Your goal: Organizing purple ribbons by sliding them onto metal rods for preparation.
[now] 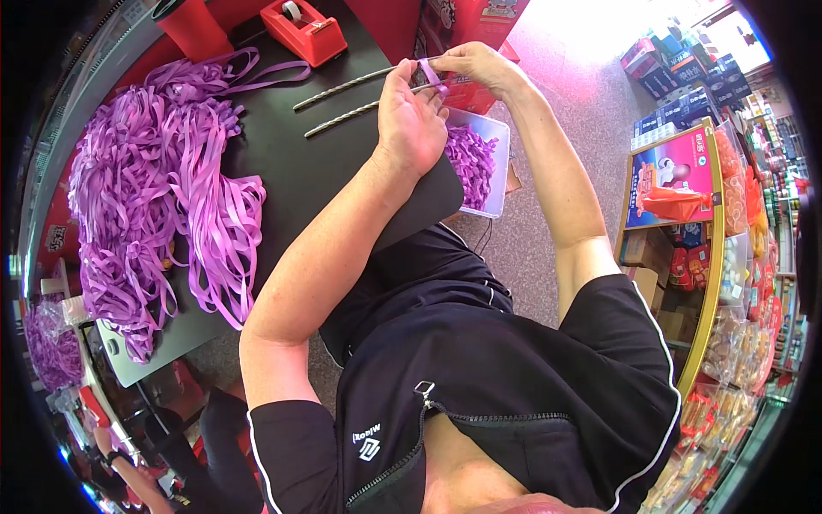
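Two thin, twisted metal rods (342, 89) lie roughly side by side over the dark table, their far-right ends at my hands. A short length of purple ribbon (432, 75) loops across those ends. My left hand (413, 124) is turned palm up, its fingers curled around the rods beside the ribbon. From the right, my right hand (478, 67) pinches with thumb and forefinger at the ribbon and the rod tip; its fingertips partly hide what they grip. A large heap of purple ribbon (128, 197) covers the table's left side.
A red tape dispenser (304, 34) and a red cylinder (193, 30) stand at the table's back. Below the right corner of the black tabletop (342, 171) sits a white bin (495, 201) of purple pieces. Shelves and a yellow-framed display case (709, 300) line the right.
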`<state>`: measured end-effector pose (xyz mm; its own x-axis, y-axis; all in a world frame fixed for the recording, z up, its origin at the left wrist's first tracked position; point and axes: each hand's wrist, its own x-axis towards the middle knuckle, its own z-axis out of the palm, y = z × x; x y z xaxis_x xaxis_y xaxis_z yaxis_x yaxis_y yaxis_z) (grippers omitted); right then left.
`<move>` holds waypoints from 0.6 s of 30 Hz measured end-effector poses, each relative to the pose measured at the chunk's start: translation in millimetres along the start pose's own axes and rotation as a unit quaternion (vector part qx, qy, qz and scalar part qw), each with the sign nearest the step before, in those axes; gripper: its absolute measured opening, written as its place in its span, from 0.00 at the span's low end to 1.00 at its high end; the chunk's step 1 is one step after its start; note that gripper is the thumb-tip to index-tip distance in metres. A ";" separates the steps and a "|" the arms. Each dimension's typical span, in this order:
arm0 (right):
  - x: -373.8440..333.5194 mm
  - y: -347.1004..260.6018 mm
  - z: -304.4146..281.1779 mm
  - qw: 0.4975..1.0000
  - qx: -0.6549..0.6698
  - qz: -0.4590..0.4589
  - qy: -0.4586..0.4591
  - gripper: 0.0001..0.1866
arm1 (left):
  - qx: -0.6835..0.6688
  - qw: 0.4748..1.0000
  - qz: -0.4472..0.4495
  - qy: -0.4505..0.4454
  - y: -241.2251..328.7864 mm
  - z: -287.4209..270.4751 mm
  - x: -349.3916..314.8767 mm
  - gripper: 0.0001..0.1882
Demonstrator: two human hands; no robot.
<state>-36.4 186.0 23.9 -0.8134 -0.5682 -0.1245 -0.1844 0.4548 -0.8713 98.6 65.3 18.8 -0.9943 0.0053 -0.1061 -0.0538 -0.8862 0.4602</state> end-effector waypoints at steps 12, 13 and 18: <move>0.2 11.9 9.6 0.998 0.037 0.017 0.042 0.15 | 0.005 1.000 -0.004 -0.007 0.9 1.2 -1.0 0.31; 0.5 14.4 9.9 0.998 0.038 0.017 0.042 0.15 | 0.005 1.000 -0.004 -0.006 0.5 0.8 -0.7 0.31; 3.2 22.7 10.9 0.996 0.070 0.034 0.050 0.19 | 0.004 1.000 0.001 -0.014 -0.4 -1.2 0.9 0.31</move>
<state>-37.2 187.0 -1.5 -0.8739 -0.4644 -0.1436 -0.0539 0.3862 -0.9208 97.9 65.1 17.5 -0.9966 0.0171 -0.0809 -0.0531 -0.8826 0.4671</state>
